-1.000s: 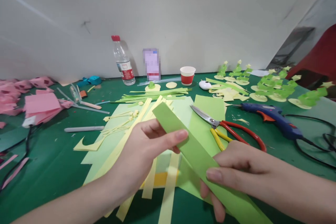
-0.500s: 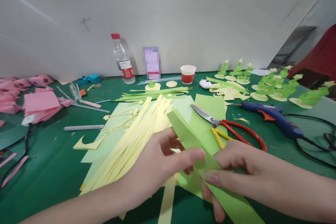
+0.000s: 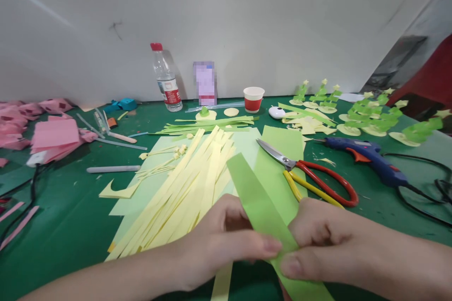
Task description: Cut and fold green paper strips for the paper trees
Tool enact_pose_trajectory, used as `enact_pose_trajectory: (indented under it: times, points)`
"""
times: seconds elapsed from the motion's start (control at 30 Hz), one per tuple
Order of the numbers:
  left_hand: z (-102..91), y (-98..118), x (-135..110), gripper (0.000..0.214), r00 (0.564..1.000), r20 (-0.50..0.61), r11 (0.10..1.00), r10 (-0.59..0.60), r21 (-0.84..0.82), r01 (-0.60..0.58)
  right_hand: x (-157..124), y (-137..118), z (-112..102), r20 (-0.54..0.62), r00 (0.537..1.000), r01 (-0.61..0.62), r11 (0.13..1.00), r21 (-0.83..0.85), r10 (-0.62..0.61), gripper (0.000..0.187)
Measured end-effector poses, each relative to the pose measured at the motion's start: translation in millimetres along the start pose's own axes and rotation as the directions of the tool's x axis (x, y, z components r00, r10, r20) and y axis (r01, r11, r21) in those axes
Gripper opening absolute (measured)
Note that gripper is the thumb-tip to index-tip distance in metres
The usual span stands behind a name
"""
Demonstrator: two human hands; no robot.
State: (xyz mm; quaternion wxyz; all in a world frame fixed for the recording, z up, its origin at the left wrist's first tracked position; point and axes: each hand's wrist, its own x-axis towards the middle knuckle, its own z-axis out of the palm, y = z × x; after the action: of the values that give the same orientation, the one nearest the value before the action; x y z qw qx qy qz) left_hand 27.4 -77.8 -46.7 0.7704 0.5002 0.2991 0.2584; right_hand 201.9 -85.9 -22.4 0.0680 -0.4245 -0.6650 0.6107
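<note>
Both of my hands grip one long green paper strip (image 3: 252, 193) low in the middle of the view. My left hand (image 3: 226, 240) pinches it from the left with thumb and fingers. From the right, my right hand (image 3: 318, 244) pinches the same spot, thumb on top. The two thumbs almost touch. The strip's far end points up and away over the paper pile; its near end runs off the bottom edge. Under my hands lie several pale yellow paper strips (image 3: 183, 188) fanned over light green sheets (image 3: 275, 160).
Red-handled scissors (image 3: 307, 174) lie just right of the strip. A blue glue gun (image 3: 367, 155) with its cable is further right. Paper trees (image 3: 370, 115), a red cup (image 3: 253, 99), a bottle (image 3: 165, 80) and pink paper (image 3: 52, 136) ring the green table (image 3: 63, 225).
My left hand has slid down the green strip toward my right hand, so the two now pinch close together. The strip has swung more upright and uncovered the yellow strips.
</note>
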Motion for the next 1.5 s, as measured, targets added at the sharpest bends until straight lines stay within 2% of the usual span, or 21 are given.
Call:
enact_pose_trajectory:
  times: [0.13,0.33,0.4,0.47,0.5,0.57,0.63,0.7,0.77,0.83,0.87,0.93,1.0,1.07,1.13,1.2,1.23,1.3,1.37,1.43,1.5]
  points:
    - [-8.2,3,1,0.005,0.993,-0.101,0.997,0.063,-0.030,-0.066,0,-2,-1,-0.042,0.997,-0.063,0.998,-0.016,0.062,0.043]
    - [-10.4,-1,8,0.007,0.986,-0.156,0.997,0.066,-0.033,-0.072,5,-4,-3,-0.042,0.997,-0.070,0.997,0.017,0.071,0.047]
    - [-10.6,-2,11,0.008,0.986,-0.158,0.997,0.057,-0.033,-0.063,6,-5,-5,-0.014,0.997,-0.072,0.997,0.015,0.072,0.048]
    - [-13.6,2,13,0.009,0.972,-0.222,0.995,0.080,-0.049,-0.093,7,-5,-7,0.038,0.997,-0.073,0.997,0.014,0.073,0.047]
    - [-16.9,6,14,0.011,0.954,-0.276,0.989,0.115,-0.062,-0.137,7,-5,-8,0.058,0.996,-0.074,0.997,0.010,0.073,0.046]
    - [-27.3,22,14,0.023,0.887,-0.400,0.953,0.232,-0.087,-0.289,6,-4,-9,0.066,0.995,-0.077,0.997,-0.016,0.078,0.041]
    - [-40.9,41,12,0.030,0.768,-0.518,0.868,0.377,-0.092,-0.488,5,-2,-10,0.067,0.993,-0.089,0.995,-0.053,0.093,0.038]
    - [-53.5,57,12,0.034,0.656,-0.592,0.781,0.468,-0.070,-0.621,6,0,-11,0.072,0.993,-0.093,0.994,-0.065,0.098,0.036]
    - [-60.0,61,13,0.038,0.626,-0.611,0.778,0.485,-0.024,-0.627,8,2,-13,0.052,0.997,-0.053,0.999,-0.004,0.053,0.035]
    - [-58.1,52,17,0.035,0.685,-0.573,0.851,0.449,0.040,-0.524,13,4,-15,-0.006,1.000,0.024,0.990,0.141,-0.023,0.036]
    - [-54.1,43,20,0.032,0.749,-0.507,0.892,0.426,0.094,-0.443,15,5,-15,-0.051,0.998,0.055,0.976,0.213,-0.045,0.037]
    - [-42.1,24,23,0.028,0.890,-0.278,0.928,0.361,0.197,-0.316,21,9,-15,-0.158,0.987,0.084,0.959,0.270,-0.042,0.039]
    - [-28.2,8,23,0.032,0.953,-0.123,0.926,0.279,0.297,-0.233,26,12,-11,-0.236,0.972,0.058,0.971,0.231,-0.002,0.038]
    - [-16.4,-1,20,0.034,0.968,-0.158,0.929,0.196,0.345,-0.132,29,15,-6,-0.222,0.975,0.022,0.977,0.214,0.027,0.037]
    - [-9.0,-1,16,0.033,0.953,-0.264,0.940,0.150,0.337,-0.055,29,15,-2,-0.103,0.994,-0.013,0.963,0.270,0.043,0.038]
    - [-6.2,3,14,0.029,0.930,-0.328,0.951,0.164,0.304,-0.060,27,14,-1,-0.003,0.999,-0.043,0.957,0.286,0.046,0.040]
    - [-6.3,6,13,0.026,0.920,-0.344,0.955,0.190,0.283,-0.091,26,12,-4,-0.007,0.999,-0.041,0.964,0.263,0.045,0.041]
    - [-8.5,11,13,0.028,0.911,-0.343,0.965,0.228,0.201,-0.165,22,9,-12,-0.142,0.990,0.007,0.984,0.176,0.018,0.040]
    - [-11.7,16,14,0.032,0.935,-0.299,0.981,0.191,0.083,-0.174,19,6,-23,-0.319,0.947,0.085,0.989,0.117,-0.044,0.039]
    - [-13.8,18,16,0.031,0.979,-0.191,0.997,0.071,0.021,-0.068,17,4,-32,-0.384,0.920,0.138,0.982,0.130,-0.079,0.039]
    - [-13.7,19,19,0.028,0.995,-0.081,0.994,-0.065,0.087,0.073,16,3,-37,-0.358,0.932,0.123,0.980,0.155,-0.061,0.037]
